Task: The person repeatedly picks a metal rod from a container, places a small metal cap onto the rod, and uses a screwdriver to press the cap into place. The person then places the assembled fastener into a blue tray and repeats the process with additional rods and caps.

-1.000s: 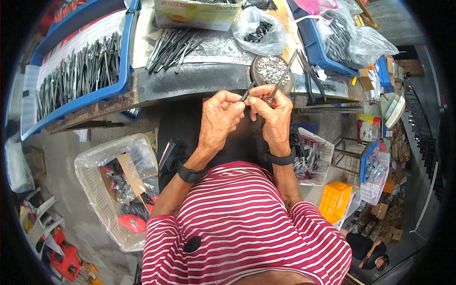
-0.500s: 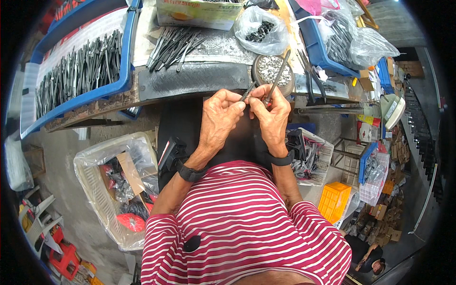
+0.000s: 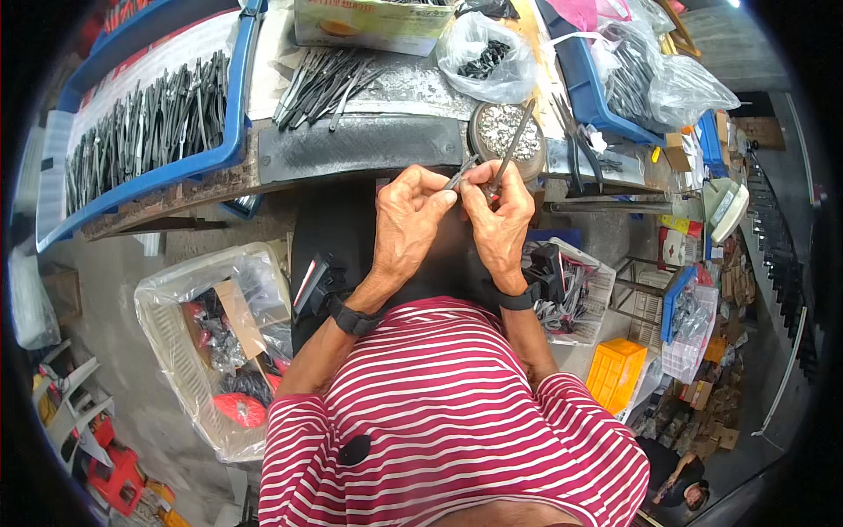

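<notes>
the left hand [image 3: 406,220] and right hand [image 3: 500,221] meet just above the frame's centre, at the near edge of the counter [image 3: 351,145]. the left fingers are pinched together on a small metal piece [image 3: 461,173]; the right fingers are clamped on a thin tool [image 3: 512,145] that slants up over a round tin [image 3: 505,132] of small silver parts. the tin sits right behind the knuckles, close against the hands. a blue tray [image 3: 149,132] of grey metal tools fills the upper left, a loose heap of the same tools [image 3: 320,79] lies at top centre, and a clear bag [image 3: 483,53] of dark bits sits beside it. another blue tray [image 3: 597,97] and more bags crowd the upper right. at lower left stands a plastic-lined basket [image 3: 211,342]; an orange crate [image 3: 615,373] sits lower right. open room is only the dark gap below the hands.
</notes>
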